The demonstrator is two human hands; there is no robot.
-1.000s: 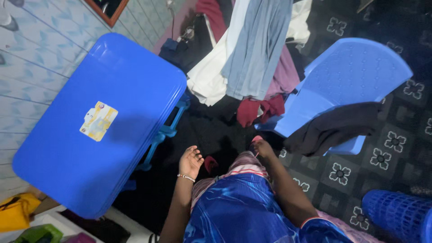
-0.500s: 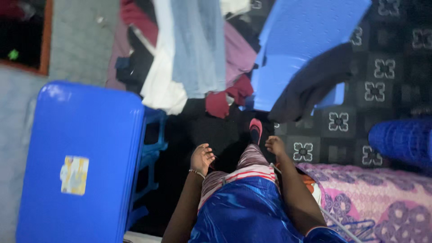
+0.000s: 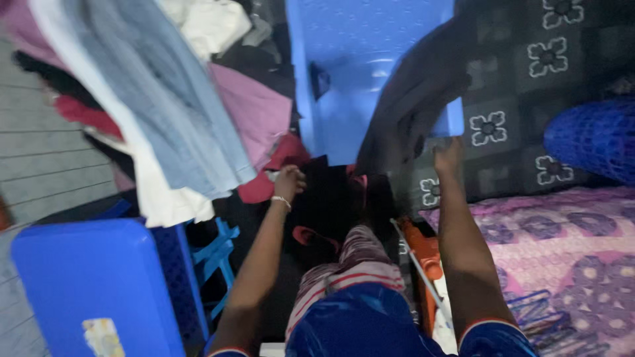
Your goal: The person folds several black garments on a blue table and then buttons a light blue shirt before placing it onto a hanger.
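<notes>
My left hand (image 3: 290, 181), with a thin bracelet on the wrist, is stretched forward with curled fingers at the edge of a black cloth (image 3: 322, 198), next to a red garment (image 3: 278, 158). My right hand (image 3: 448, 156) is raised to the lower hem of a dark garment (image 3: 411, 109) that hangs over a blue plastic chair (image 3: 344, 79). It touches or nearly touches that hem. Blur hides whether either hand grips anything. My striped and shiny blue clothes (image 3: 357, 291) fill the bottom middle.
A heap of clothes (image 3: 152, 99) in white, grey-blue, pink and dark red lies at the upper left. A blue plastic table (image 3: 79, 284) stands at the lower left, a blue mesh basket (image 3: 595, 135) at the right, a pink patterned bedcover (image 3: 555, 238) below it. The floor has a dark patterned carpet (image 3: 503, 125).
The view has swung right and forward. Both arms have stretched out: the left hand toward the red and black cloths, the right hand up to the dark garment on the chair.
</notes>
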